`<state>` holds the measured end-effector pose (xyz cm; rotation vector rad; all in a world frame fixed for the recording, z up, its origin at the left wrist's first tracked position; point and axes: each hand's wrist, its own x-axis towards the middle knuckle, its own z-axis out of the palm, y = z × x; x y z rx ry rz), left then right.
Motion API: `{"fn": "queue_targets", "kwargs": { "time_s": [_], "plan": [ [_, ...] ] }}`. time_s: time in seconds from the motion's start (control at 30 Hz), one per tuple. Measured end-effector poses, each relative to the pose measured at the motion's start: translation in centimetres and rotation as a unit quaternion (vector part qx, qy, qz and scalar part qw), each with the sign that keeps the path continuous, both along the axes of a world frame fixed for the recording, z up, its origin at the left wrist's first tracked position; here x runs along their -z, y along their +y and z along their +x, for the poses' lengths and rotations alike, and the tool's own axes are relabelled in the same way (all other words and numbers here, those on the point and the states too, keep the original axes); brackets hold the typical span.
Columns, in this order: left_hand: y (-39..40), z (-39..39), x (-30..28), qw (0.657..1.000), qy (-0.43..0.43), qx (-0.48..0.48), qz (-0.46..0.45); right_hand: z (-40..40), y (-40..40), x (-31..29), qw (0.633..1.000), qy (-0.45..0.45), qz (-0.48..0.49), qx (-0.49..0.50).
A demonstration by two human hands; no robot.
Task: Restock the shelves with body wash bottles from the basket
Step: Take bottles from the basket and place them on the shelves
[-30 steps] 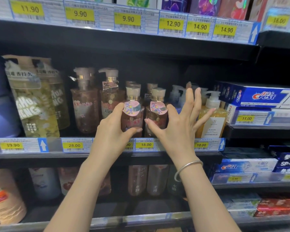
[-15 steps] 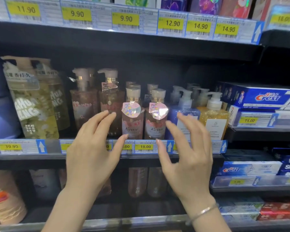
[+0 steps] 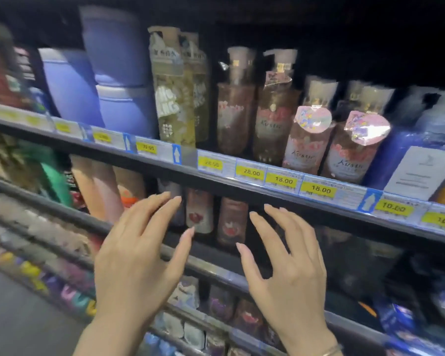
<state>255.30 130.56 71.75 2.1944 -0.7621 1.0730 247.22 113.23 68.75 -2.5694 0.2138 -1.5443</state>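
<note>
Pink-tagged bottles [image 3: 306, 140] on shelf, above both empty hands [image 3: 136, 255].

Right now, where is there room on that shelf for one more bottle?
Only a narrow dark gap shows, between the gold pouches and the tall brown pump bottle. From there rightward the pink-tagged bottles and the blue bottle stand packed side by side. Left of the pouches sit purple tubs.
</note>
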Motion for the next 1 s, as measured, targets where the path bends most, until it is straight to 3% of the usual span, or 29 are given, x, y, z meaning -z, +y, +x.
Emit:
{"fn": "queue_targets", "kwargs": {
  "time_s": [0.23,0.53,0.77,1.0],
  "plan": [
    [8.0,-8.6,2.5,0.970,0.067,-0.235,0.009,0.0,5.9,1.8,0.970,0.073,-0.012,-0.234],
    [18.4,-22.7,4.1,0.881,0.086,-0.465,0.027,-5.5,18.6,4.0,0.876,0.121,0.013,-0.467],
    [24.1,-33.6,6.3,0.826,0.103,-0.552,0.044,-13.3,26.6,6.3,0.824,0.131,-0.018,-0.552],
    [29.5,-42.9,9.2,0.815,0.183,-0.547,0.053,-23.0,33.4,9.0,0.808,0.193,-0.039,-0.555]
  ]
}}
